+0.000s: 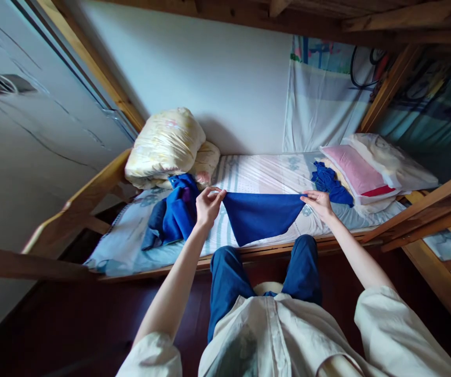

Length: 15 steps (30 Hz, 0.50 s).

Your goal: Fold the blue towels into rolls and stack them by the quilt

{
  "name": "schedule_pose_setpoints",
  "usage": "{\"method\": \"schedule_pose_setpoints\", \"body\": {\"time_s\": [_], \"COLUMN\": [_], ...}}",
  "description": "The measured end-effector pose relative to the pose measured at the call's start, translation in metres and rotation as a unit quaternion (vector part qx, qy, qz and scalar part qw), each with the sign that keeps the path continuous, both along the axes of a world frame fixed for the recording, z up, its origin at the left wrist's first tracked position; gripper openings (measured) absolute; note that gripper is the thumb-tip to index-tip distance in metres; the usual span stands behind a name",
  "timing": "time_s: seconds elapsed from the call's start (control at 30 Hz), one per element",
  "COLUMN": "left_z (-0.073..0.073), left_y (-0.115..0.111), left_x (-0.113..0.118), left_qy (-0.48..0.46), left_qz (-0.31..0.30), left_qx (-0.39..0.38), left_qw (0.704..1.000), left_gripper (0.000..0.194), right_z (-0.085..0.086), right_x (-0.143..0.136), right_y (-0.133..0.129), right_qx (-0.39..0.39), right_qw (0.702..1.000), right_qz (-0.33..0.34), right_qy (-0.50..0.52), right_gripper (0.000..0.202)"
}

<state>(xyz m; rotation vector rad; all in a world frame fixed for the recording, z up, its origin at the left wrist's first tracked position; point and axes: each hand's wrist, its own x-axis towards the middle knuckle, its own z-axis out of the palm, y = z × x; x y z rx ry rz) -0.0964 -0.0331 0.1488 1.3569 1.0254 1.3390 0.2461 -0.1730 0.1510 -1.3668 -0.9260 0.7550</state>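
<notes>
A dark blue cloth is stretched between my two hands over the front edge of the bed, its top edge taut and its lower part hanging down. My left hand pinches the upper left corner. The upper right corner is pinched in my right hand. To the left of my left hand, blue clothing lies in a loose pile on the mattress. Beyond my right hand sits a crumpled blue garment.
A bundled cream quilt rests at the bed's left end. Pink and white pillows lie at the right end. Wooden bunk rails and posts frame the bed, and a beam runs overhead. My knees touch or nearly touch the bed's front.
</notes>
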Motion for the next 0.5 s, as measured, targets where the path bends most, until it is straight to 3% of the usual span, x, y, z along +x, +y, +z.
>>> {"method": "schedule_pose_setpoints", "body": {"time_s": [0.2,0.33,0.5], "left_z": [-0.002,-0.021,-0.047], "left_y": [-0.011,-0.017,-0.004], "left_x": [-0.017,-0.04,-0.06], "left_qy": [0.059,0.148,0.246], "left_qz": [-0.101,-0.142,-0.125], "left_qx": [-0.007,-0.012,-0.008], "left_qw": [0.993,0.979,0.961], "left_gripper": [0.064,0.061,0.053], "right_z": [-0.014,-0.025,-0.038], "right_x": [-0.002,0.0,0.005], "right_y": [-0.03,-0.053,-0.056], "right_qx": [-0.032,-0.073,-0.119], "right_qw": [0.999,0.994,0.986], "right_qz": [0.029,0.08,0.112], "right_qy": [0.009,0.023,0.025], "right_gripper": [0.056,0.054,0.054]}}
